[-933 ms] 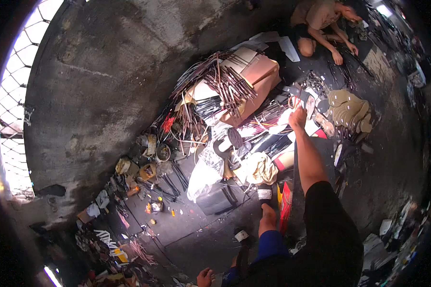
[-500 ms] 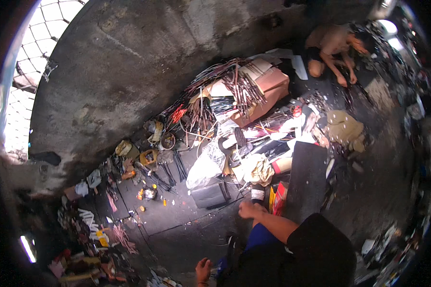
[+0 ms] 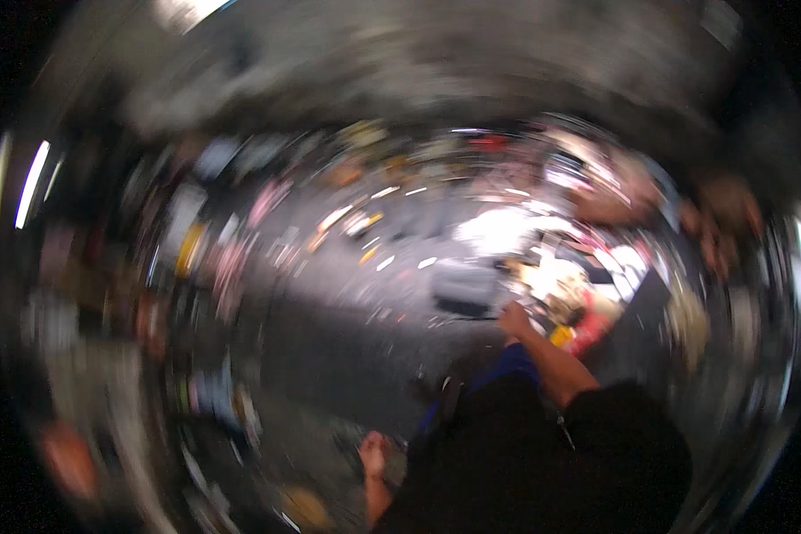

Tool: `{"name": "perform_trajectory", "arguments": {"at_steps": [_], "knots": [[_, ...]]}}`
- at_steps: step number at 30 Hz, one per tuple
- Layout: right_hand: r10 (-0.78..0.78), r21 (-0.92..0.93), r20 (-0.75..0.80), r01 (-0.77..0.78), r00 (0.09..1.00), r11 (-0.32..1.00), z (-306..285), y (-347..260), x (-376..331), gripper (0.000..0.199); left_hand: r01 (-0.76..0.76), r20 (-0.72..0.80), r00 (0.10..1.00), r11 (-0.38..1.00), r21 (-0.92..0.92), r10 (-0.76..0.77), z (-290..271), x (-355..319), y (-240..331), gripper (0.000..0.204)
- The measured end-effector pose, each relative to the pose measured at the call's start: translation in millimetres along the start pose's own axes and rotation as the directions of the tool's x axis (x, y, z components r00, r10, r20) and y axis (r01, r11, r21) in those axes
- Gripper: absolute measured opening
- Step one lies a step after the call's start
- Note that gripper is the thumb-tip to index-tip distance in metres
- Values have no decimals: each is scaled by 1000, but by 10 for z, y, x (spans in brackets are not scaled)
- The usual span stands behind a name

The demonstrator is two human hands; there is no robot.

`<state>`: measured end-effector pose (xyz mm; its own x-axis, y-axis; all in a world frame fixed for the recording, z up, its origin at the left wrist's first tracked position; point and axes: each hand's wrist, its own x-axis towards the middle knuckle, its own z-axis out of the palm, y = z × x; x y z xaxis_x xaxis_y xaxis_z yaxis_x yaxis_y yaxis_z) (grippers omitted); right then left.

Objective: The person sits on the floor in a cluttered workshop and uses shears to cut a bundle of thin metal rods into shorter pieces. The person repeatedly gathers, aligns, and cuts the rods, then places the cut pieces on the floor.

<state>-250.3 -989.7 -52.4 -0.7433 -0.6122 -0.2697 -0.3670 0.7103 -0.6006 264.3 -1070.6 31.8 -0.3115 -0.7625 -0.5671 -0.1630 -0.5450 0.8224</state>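
Note:
Motion smears most of the view. My right hand [image 3: 512, 319] is held out in front of my body with the arm bent, near the dark block-like thing [image 3: 465, 287] and the heap of things on the floor. Its fingers run together in the blur, and whether it holds anything does not show. Down by my left side hangs my left hand [image 3: 375, 452], its fingers loosely bent and apart from the thumb, with nothing visible in it. A red and yellow package [image 3: 589, 327] lies just right of my right hand.
Beyond my right hand are a bright white plastic bag [image 3: 494, 231] and a crumpled cream-coloured thing [image 3: 556, 280]. A dark board [image 3: 636, 311] lies to the right. Another person [image 3: 725, 209] is at the far right. Blurred clutter covers the left side, below a grey wall [image 3: 400, 71].
My view has swung left, so the heap and the other person now sit farther right. Both my hands stay close to my body, the right one still raised.

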Motion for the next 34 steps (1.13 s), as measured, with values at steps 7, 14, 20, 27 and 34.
{"name": "perform_trajectory", "arguments": {"at_steps": [7, 14, 20, 27, 34], "knots": [[-568, 201, 591, 577, 573, 791, 1576, -1680, -287, 26, -140, -765, 596, 907, -398, -243, -726, -1579, -1488, 14], [-289, 129, 935, 564, 205, 816, 2444, -1916, 197, 25, -219, -608, 429, 577, -787, -668, -32, -2070, -2340, 15], [-23, -268, 962, 958, 272, 106, 3211, -1682, 1029, 25, 5, -264, 650, 351, -936, -713, -142, -1675, -2061, 23], [-188, -114, 981, 905, 38, -410, 5425, -5136, 735, 25, -545, -507, 474, 212, -811, -720, -2557, -1104, -878, 36], [-736, 495, 658, 828, -159, 264, 6278, -9449, -4143, 28, -208, -628, 352, 596, -776, -694, -3862, -850, -1753, 44]]}}
